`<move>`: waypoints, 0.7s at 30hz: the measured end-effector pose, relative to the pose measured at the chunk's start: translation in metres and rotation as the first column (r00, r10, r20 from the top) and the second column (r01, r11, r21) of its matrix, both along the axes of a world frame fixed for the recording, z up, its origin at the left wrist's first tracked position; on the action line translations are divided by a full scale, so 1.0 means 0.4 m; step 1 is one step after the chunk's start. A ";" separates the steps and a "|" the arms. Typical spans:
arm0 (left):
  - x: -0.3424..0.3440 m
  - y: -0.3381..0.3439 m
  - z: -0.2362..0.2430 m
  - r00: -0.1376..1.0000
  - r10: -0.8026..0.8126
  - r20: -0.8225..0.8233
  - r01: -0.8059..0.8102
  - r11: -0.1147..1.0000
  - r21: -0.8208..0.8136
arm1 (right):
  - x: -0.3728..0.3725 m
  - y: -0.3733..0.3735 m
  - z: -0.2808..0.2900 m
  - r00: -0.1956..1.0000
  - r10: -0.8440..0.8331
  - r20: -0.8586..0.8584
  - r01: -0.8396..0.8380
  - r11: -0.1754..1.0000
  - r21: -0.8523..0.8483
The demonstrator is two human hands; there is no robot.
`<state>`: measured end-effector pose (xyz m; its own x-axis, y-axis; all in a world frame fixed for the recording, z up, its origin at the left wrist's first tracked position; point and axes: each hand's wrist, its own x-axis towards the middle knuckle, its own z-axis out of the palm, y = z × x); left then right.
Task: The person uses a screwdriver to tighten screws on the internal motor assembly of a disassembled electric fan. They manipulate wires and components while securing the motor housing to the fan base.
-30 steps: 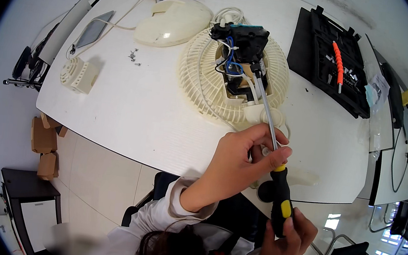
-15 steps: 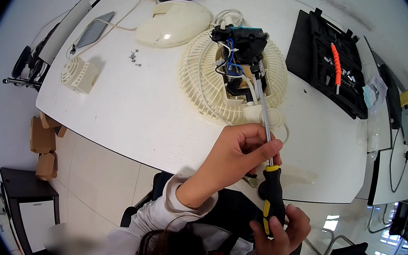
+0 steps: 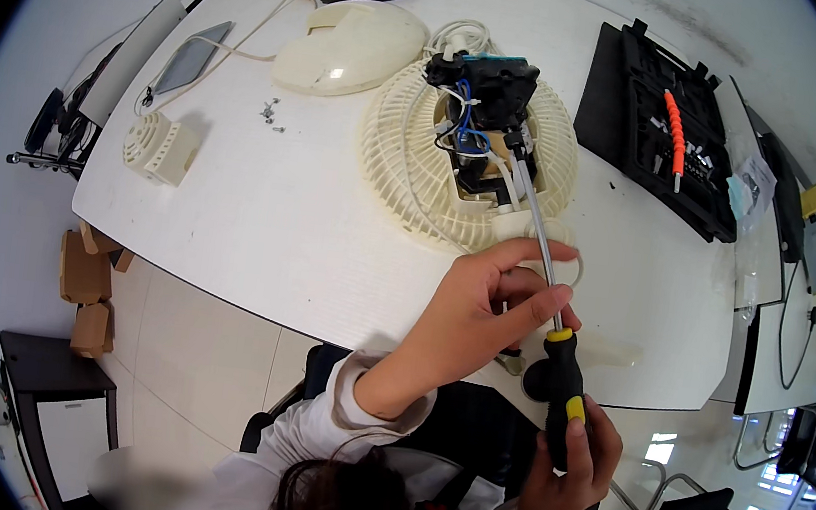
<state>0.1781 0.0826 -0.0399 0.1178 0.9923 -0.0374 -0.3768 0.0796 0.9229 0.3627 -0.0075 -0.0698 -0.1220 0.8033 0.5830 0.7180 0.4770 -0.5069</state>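
A screwdriver (image 3: 558, 378) with a black and yellow handle slants up from my right hand (image 3: 569, 475), whose thumb and fingers are wrapped about the handle's lower end. Higher up, my left hand (image 3: 490, 310) pinches the shaft just above the handle, with its index finger stretched out past the shaft. The screwdriver's tip reaches the black motor part (image 3: 492, 88) of a cream electric fan, where blue and white wires show. That fan lies grille (image 3: 393, 168) down on the table. Whether the tip sits on a screw is too small to tell.
Several loose screws (image 3: 269, 112) lie left of the fan, near a cream vented cover (image 3: 158, 148). An oval cream fan base (image 3: 351, 47) stands behind them. At the right is an open black tool case (image 3: 673, 134) with an orange flexible shaft (image 3: 673, 134). The white table's (image 3: 229, 235) front edge runs below my hands.
My right hand has closed around the screwdriver handle, and the handle has turned and shifted slightly right. My left index finger has stretched out beyond the shaft.
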 end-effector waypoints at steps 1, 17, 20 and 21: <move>0.000 0.000 -0.001 1.000 0.001 0.005 -0.001 1.000 -0.001 | 0.002 0.002 0.001 1.000 -0.011 0.018 0.011 1.000 0.002; -0.004 0.005 -0.019 0.994 -0.012 -0.104 0.012 1.000 0.003 | -0.002 0.020 0.003 0.988 0.138 -0.063 -0.133 0.987 0.090; -0.004 0.006 -0.023 0.995 -0.022 -0.096 0.024 1.000 0.014 | -0.023 0.020 0.013 0.932 -0.026 -0.361 0.010 0.999 -0.046; -0.004 0.006 -0.023 0.995 -0.025 -0.100 0.027 1.000 0.015 | -0.014 0.020 0.013 0.961 -0.041 -0.274 0.014 0.995 -0.098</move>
<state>0.1764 0.0850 -0.0491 0.1401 0.9896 -0.0338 -0.2807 0.0724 0.9571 0.3569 0.0004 -0.0645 0.0554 0.8571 0.5121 0.5562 0.3994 -0.7287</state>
